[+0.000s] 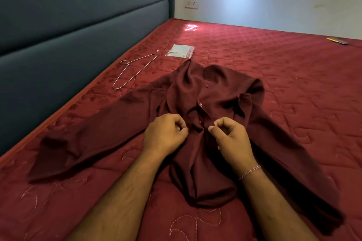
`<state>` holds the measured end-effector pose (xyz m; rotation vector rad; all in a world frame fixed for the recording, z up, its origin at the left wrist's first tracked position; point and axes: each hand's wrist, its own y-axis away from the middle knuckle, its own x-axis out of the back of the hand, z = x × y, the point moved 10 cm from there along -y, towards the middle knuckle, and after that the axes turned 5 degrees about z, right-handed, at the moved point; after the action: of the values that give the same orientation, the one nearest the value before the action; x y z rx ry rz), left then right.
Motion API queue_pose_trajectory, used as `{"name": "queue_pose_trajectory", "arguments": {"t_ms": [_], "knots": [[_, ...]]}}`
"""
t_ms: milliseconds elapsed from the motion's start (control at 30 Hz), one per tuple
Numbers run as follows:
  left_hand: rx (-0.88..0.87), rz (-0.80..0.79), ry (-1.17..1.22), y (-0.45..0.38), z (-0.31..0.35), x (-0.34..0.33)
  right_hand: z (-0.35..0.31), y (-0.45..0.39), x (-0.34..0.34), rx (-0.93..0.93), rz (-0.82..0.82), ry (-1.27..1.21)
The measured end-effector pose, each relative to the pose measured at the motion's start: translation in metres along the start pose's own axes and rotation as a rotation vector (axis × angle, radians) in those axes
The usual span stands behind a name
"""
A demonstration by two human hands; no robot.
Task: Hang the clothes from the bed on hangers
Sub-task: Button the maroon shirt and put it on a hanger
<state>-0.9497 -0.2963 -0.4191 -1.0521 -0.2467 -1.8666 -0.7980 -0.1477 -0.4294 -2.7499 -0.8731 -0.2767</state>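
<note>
Unbuttoning step: left hand (pixel 165 133) and right hand (pixel 228 135) pinching shirt (pixel 197 92) placket on bed (pixel 293 84). Probably next: open front, fetch hanger (pixel 135 70) lying near.

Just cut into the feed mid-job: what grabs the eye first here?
A maroon shirt sprawls across the red mattress, sleeves spread wide. Both hands work its button placket at the middle: the left hand and right hand each pinch the fabric. A bare wire hanger lies beyond the shirt on the left, near the dark headboard.
</note>
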Motion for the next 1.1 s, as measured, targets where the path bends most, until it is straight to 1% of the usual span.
{"name": "queue_pose_trajectory", "arguments": {"t_ms": [100, 167, 200, 267, 333, 433, 467, 533, 600, 667, 767, 867, 967, 1033, 1100], "knots": [[0.007, 0.212, 0.256, 0.004, 0.006, 0.029, -0.004, 0.002, 0.011, 0.012, 0.126, -0.046], [-0.035, 0.289, 0.330, -0.002, 0.026, 0.048, -0.011, 0.000, 0.014, 0.005, 0.189, -0.156], [-0.083, 0.292, 0.339, -0.010, 0.043, 0.056, -0.017, -0.005, 0.017, 0.009, 0.230, -0.219], [-0.139, 0.229, 0.334, -0.030, 0.072, 0.057, -0.030, -0.023, 0.020, 0.024, 0.316, -0.295], [-0.135, 0.154, 0.360, -0.048, 0.088, 0.046, -0.040, -0.046, 0.023, 0.041, 0.363, -0.313], [-0.075, 0.167, 0.561, -0.047, 0.079, 0.029, -0.037, -0.058, 0.024, 0.067, 0.388, -0.245], [-0.054, 0.183, 0.644, -0.038, 0.070, 0.023, -0.033, -0.054, 0.023, 0.080, 0.382, -0.228], [0.009, 0.173, 0.754, -0.020, 0.050, 0.003, -0.019, -0.036, 0.015, 0.053, 0.319, -0.254], [0.061, 0.158, 0.836, -0.009, 0.039, -0.008, -0.011, -0.020, 0.010, 0.005, 0.253, -0.308], [0.071, 0.178, 0.895, -0.012, 0.036, -0.010, -0.007, -0.015, 0.010, -0.034, 0.235, -0.392], [0.037, 0.159, 0.904, -0.009, 0.038, -0.010, -0.009, -0.014, 0.015, -0.043, 0.232, -0.461], [0.014, 0.036, 0.930, -0.003, 0.045, -0.019, -0.007, -0.008, 0.007, -0.088, 0.183, -0.507], [0.012, -0.018, 0.936, -0.002, 0.047, -0.025, -0.005, -0.006, -0.001, -0.116, 0.140, -0.496], [-0.020, -0.016, 0.915, -0.001, 0.050, -0.023, -0.007, -0.005, -0.001, -0.099, 0.148, -0.475], [-0.050, -0.076, 0.923, 0.000, 0.054, -0.026, -0.007, -0.005, 0.001, -0.088, 0.166, -0.464]]}}
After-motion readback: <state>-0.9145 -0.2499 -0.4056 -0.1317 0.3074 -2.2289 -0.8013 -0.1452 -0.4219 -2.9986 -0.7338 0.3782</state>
